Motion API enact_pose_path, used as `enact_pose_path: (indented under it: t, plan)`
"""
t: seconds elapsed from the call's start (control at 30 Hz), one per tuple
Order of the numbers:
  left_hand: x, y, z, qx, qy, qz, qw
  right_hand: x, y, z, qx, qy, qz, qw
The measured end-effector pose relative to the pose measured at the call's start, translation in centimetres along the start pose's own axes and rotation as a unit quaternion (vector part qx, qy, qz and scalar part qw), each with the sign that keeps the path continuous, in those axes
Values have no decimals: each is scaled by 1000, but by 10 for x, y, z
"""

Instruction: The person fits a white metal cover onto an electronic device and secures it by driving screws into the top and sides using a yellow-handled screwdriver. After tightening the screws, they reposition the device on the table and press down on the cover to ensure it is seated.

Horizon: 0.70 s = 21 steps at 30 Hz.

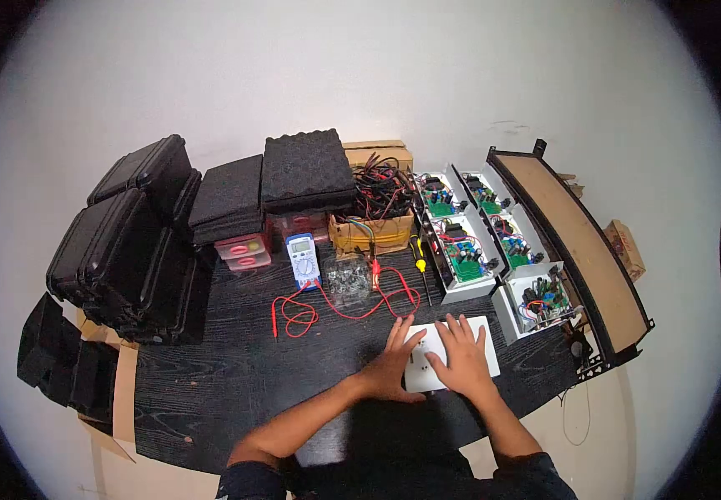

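Observation:
A flat white panel [427, 377] with small dark holes lies at the front of the black table. On its left side rests my left hand [387, 365], fingers spread and thumb stretched to the right. My right hand [465, 358] lies across the panel's right half, its fingers also apart. Neither hand is wrapped around anything; both seem to touch the panel. Just beyond the hands is a yellow-and-black screwdriver [419, 254], its shaft pointing toward me. A blue-and-white multimeter [303, 260] with red test leads [300, 320] stands farther left, beside a clear plastic bag of small parts [349, 279].
White housings with green circuit boards [469, 260] line the right side, next to a long black-framed panel [577, 225]. Black hard cases [110, 242] are stacked at left. Foam sheets [306, 171] and a cardboard box of cables [373, 233] stand at the back of the table [235, 367].

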State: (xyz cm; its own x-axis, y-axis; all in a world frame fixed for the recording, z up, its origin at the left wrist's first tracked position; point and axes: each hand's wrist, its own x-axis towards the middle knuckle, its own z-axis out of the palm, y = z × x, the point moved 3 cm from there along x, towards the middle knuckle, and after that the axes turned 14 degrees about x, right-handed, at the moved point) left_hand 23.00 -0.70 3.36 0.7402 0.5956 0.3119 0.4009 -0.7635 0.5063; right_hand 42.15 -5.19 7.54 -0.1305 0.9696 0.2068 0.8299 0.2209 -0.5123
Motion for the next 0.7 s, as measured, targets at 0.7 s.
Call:
enact_pose_path:
  t: [0.7]
  plan:
    - [3,-3,16,84,19,38,996,5,21,-2,17,35,-15,999]
